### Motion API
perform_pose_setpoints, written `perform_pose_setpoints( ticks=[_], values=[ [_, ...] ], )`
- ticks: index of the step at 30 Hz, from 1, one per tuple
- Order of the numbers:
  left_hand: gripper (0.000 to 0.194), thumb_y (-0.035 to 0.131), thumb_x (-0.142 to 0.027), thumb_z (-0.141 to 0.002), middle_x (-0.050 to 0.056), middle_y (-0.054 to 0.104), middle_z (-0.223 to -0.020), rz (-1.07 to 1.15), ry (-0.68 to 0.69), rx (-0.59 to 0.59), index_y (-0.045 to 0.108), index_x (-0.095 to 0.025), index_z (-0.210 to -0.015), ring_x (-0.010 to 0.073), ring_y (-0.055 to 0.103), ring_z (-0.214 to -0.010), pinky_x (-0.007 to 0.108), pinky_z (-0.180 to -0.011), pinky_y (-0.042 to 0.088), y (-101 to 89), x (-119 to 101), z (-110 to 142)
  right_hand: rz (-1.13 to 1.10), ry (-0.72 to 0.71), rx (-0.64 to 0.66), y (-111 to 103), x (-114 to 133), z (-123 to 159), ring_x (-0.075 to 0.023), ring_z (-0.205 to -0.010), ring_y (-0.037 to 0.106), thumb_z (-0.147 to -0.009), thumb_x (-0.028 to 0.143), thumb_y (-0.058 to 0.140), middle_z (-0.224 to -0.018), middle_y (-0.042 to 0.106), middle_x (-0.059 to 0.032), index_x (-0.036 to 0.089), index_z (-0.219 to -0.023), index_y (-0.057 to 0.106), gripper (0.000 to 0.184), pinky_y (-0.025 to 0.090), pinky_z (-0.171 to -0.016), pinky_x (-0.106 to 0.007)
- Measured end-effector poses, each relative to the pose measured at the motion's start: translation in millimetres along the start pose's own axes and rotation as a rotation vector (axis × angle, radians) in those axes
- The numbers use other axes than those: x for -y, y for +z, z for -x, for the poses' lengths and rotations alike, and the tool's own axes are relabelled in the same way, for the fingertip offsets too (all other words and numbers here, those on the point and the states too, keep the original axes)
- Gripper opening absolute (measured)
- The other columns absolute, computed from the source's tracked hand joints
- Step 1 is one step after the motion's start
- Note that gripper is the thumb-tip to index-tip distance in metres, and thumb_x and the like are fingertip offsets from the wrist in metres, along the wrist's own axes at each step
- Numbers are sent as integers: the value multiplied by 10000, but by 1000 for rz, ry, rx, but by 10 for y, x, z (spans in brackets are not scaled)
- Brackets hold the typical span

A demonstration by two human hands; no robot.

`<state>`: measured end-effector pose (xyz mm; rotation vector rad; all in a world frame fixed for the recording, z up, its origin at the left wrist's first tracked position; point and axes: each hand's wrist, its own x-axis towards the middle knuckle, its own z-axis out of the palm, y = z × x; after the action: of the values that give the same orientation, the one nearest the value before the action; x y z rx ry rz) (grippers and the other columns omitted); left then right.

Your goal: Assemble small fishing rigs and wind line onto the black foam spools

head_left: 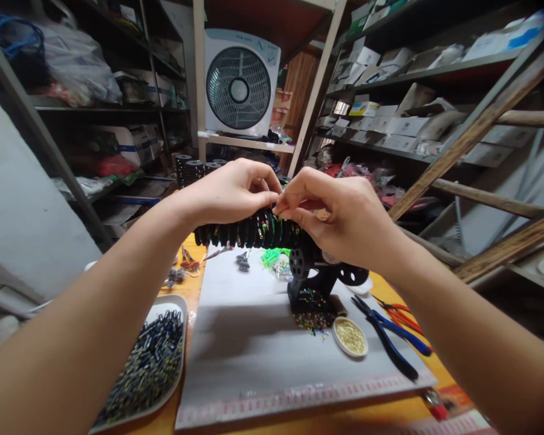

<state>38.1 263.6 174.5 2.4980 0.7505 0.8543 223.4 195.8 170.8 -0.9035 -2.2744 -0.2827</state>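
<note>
Left hand [245, 188] and right hand [344, 205] pinched shut, anything held too small to tell, black roll [236, 234] just below, toward the bench's [163, 420] far edge

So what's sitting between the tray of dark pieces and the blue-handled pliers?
In the head view: a stretch of white board, some loose coloured beads, then a small dish of golden bits nearest the pliers.

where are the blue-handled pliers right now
In the head view, the pliers lie by the right edge of the white board, just right of the round dish.
</note>
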Motion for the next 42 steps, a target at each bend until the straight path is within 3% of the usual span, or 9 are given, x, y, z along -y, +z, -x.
perform_pose_setpoints(
  ticks=[5, 13, 20, 27, 33, 36, 39, 40, 42],
  values=[
    [175, 526, -241, -795, 39, 695, -799, 8, 0, 3, 656, -159, -879, 163, 632, -749, 269, -654, 478, 4, 5, -1, -21, -21, 40, -11, -19, -5, -123, -710, 651, -743, 40, 521, -813, 685, 40, 235, -884, 607, 256, 506, -594, -229],
    [154, 535, -231, -789, 24, 682, -755, -17, 4, -4, 662, -166, -847, 155, 627, -727, 253, -616, 465, 1, -6, -6, -84, 5, 40, -9, -19, -17, -127, -699, 638, -758, 81, 545, -798, 679, 37, 238, -830, 620, 189, 498, -590, -240],
    [176, 531, -192, -760, 19, 696, -767, -37, -22, -4, 668, -167, -867, 152, 631, -708, 252, -593, 462, -5, -33, 2, 158, -139, 46, 48, 14, 76, -123, -708, 595, -853, 103, 438, -835, 650, 12, 250, -891, 582, 210, 467, -634, -248],
    [171, 562, -220, -780, 30, 710, -799, -56, -25, -4, 677, -161, -892, 153, 643, -738, 244, -609, 468, -10, -42, 0, 341, -220, -13, 203, 43, 200, -163, -849, 593, -869, 47, 371, -853, 628, -26, 241, -884, 548, 263, 505, -807, -322],
    [156, 576, -204, -777, 47, 719, -828, -41, -11, -20, 676, -149, -884, 159, 651, -764, 255, -651, 482, -2, -27, -1, 425, -300, -10, 257, 137, 281, -233, -1142, 579, -914, 59, 370, -872, 656, -76, 186, -940, 597, 262, 506, -950, -377],
    [161, 575, -217, -782, 50, 716, -820, -34, -10, -22, 674, -151, -892, 161, 649, -762, 261, -655, 483, 0, -24, -6, 366, -268, 22, 237, 169, 432, -256, -1306, 445, -914, 51, 380, -1133, 649, -126, 159, -1086, 591, 293, 448, -1041, -428],
    [170, 568, -220, -786, 52, 716, -829, -19, -4, -15, 671, -157, -905, 158, 645, -759, 259, -659, 483, 2, -18, -14, 345, -225, 104, 221, 198, 735, -281, -1376, 324, -898, 35, 387, -1373, 507, -144, 150, -1233, 536, 384, 390, -1068, -505],
    [174, 562, -214, -785, 51, 716, -833, -21, 0, -15, 671, -162, -911, 156, 644, -758, 259, -663, 483, 3, -12, -16, 344, -201, 137, 225, 210, 860, -290, -1346, 360, -891, 40, 406, -1354, 521, -142, 160, -1227, 548, 383, 403, -1044, -510],
    [188, 544, -194, -781, 47, 715, -831, -47, 13, -18, 676, -176, -914, 156, 644, -758, 264, -674, 484, 6, 2, -17, 327, -16, 229, 242, 231, 1110, -287, -1135, 516, -867, 62, 464, -1129, 631, -130, 182, -1045, 633, 273, 481, -904, -476]
  ],
)
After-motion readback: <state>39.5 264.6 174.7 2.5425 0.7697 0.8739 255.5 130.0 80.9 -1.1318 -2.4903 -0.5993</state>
